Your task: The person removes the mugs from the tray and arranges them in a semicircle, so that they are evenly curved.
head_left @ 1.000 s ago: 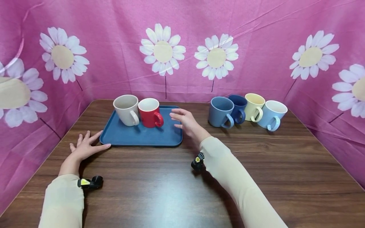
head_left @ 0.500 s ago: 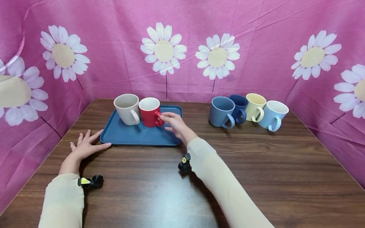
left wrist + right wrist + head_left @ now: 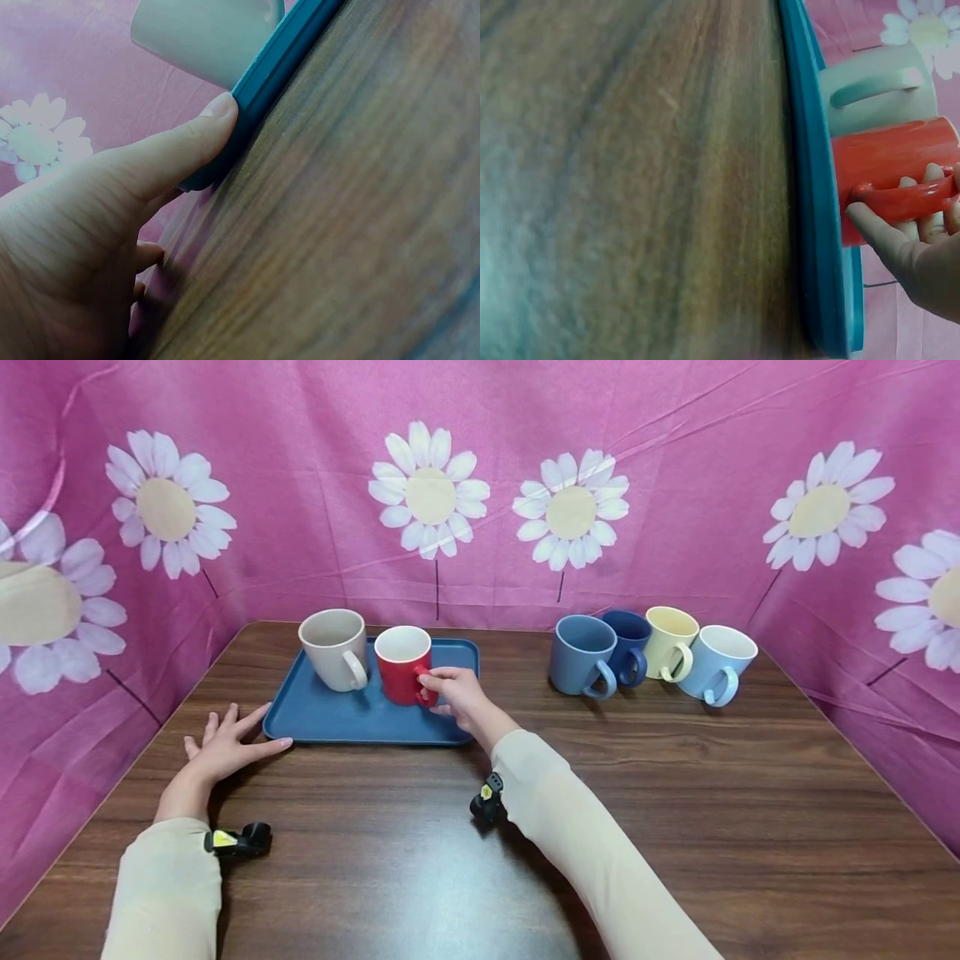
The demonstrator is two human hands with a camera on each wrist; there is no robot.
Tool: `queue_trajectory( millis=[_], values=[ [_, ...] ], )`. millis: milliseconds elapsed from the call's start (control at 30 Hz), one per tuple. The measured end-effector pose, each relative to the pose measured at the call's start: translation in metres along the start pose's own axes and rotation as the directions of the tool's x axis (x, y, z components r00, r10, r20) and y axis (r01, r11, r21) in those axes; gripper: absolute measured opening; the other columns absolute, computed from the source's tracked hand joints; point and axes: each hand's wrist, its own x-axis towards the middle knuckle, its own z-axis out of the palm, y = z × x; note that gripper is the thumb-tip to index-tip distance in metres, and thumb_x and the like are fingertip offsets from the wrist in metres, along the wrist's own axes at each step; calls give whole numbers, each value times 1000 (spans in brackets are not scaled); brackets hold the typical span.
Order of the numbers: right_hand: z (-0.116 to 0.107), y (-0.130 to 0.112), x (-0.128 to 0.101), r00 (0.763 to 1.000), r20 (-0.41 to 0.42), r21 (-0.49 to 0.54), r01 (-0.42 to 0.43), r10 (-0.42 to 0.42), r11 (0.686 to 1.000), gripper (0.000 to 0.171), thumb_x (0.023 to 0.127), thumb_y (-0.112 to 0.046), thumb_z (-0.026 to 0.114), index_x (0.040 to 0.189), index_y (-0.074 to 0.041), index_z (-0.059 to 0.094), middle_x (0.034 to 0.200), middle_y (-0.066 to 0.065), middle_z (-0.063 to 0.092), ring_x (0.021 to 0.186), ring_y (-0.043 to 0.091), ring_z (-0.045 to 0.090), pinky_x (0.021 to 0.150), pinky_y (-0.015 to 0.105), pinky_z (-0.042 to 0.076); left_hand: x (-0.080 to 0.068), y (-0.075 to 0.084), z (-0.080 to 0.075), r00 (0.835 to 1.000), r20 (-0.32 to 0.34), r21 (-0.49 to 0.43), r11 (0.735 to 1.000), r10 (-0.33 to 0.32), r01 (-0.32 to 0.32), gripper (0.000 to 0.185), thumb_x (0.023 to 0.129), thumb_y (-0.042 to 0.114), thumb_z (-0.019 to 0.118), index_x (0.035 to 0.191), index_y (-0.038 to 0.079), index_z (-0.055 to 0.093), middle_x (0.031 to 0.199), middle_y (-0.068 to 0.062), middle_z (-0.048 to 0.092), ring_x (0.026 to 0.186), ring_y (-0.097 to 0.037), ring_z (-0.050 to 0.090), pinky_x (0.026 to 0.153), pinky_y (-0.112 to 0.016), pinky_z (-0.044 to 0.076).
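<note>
Dark wood table (image 3: pixel 750 827), pink cloth backdrop (image 3: pixel 675 410) (white daisies), even light.

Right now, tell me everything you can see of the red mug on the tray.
The red mug looks like glazed ceramic: red outside, white inside, with a red loop handle facing the person's right. It stands upright, mouth up, on the blue tray, just right of the beige mug and apart from it. The right hand grips its handle, fingers curled through the loop. Whether its base is on the tray or lifted cannot be told.
</note>
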Motion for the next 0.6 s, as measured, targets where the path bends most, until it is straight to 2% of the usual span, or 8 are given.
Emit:
queue_trajectory(
  millis=[467, 600],
  values=[
    [-18, 3, -10, 1000, -15, 87, -14, 15, 996, 20, 81, -5, 59, 98, 5, 62, 62, 6, 55, 63, 18, 56, 79, 47, 42, 0, 1, 0, 1000, 12, -14, 1000, 4, -3, 91, 74, 55, 56, 139, 11, 10, 133, -34, -13, 115, -46, -25, 75, -66, -21],
    [-23, -1, -18, 1000, 24, 152, -4, 0, 988, 22, 81, -2, 57, 101, 7, 60, 60, 7, 54, 64, 20, 56, 81, 48, 40, -1, 1, 0, 1000, 12, -15, 1000, 9, -8, 91, 74, 55, 56, 139, 11, 10, 133, -34, -13, 115, -47, -25, 75, -67, -20]
  ],
)
